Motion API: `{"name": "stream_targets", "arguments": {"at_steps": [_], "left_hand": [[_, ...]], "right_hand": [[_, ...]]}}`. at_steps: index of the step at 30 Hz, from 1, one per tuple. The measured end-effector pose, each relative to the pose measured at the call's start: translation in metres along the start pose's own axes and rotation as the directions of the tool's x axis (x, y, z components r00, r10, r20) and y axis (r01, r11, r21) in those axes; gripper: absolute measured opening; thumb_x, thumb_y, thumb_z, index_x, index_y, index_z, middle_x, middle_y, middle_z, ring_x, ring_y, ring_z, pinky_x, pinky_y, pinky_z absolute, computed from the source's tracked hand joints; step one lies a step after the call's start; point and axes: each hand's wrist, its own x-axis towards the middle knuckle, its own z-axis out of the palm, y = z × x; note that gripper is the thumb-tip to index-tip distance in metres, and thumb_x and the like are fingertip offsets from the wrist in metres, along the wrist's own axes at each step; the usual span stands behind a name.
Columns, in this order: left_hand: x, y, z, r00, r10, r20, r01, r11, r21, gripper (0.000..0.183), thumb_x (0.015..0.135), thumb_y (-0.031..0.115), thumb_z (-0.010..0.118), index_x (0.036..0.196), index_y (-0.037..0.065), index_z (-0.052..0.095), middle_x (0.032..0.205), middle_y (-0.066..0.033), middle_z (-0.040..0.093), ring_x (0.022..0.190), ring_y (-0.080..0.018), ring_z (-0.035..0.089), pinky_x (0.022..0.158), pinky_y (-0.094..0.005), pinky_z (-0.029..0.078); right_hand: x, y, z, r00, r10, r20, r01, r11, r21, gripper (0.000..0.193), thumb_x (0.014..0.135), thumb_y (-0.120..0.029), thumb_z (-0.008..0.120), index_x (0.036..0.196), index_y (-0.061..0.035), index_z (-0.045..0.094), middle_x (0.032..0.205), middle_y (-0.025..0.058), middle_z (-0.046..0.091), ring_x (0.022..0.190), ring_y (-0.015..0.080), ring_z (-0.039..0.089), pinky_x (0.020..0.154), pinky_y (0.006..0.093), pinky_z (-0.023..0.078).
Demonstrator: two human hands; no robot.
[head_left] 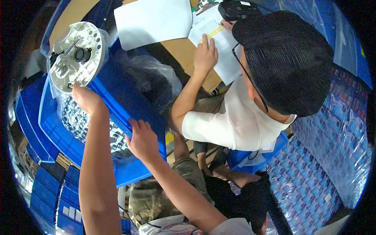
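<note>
My left hand (87, 98) grips the lower edge of a white round plastic housing (92, 58), its inner side facing up. A black round speaker, thin wires and several holes show in it. My right hand (143, 140) has its fingers curled over the blue rim (113, 113) between two bin spaces. Beneath the housing, a blue bin (51, 125) holds many small black and silver parts (78, 123), partly hidden by my left forearm. On the other side of the rim, clear plastic bags (150, 72) lie over dark contents.
A co-worker in a black mesh cap (286, 62) sits at the right, one hand (206, 55) on printed papers (217, 43). A large white sheet (152, 21) lies on cardboard at the back. Film-wrapped stacks (301, 176) stand at the right, blue boxes (43, 199) at the lower left.
</note>
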Motion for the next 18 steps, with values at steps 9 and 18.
{"name": "stream_targets", "arguments": {"at_steps": [9,18], "left_hand": [[-0.003,0.014,0.001,0.997,-0.07,-0.024,0.067,0.992,-0.11,0.05,0.088,0.035,0.038,0.109,-0.007,0.056,0.107,-0.0227,0.058,0.093,-0.0305,0.053,0.088,-0.038,0.037],[-0.008,0.023,0.0,0.997,-0.053,-0.063,0.047,0.995,-0.084,0.049,0.088,0.035,0.039,0.102,-0.008,0.057,0.096,-0.0205,0.06,0.084,-0.0286,0.051,0.084,-0.0377,0.038]], "right_hand": [[0.0,0.001,-0.001,0.999,-0.032,-0.015,0.032,0.999,0.007,0.049,0.067,-0.018,0.071,0.11,-0.0041,0.053,0.091,0.0125,0.054,0.085,0.0297,0.056,0.071,0.0372,0.052],[0.001,0.0,0.0,1.0,-0.026,0.008,0.026,1.0,0.009,0.049,0.068,-0.019,0.071,0.111,-0.0047,0.052,0.091,0.0124,0.054,0.086,0.0299,0.056,0.071,0.0376,0.052]]}}
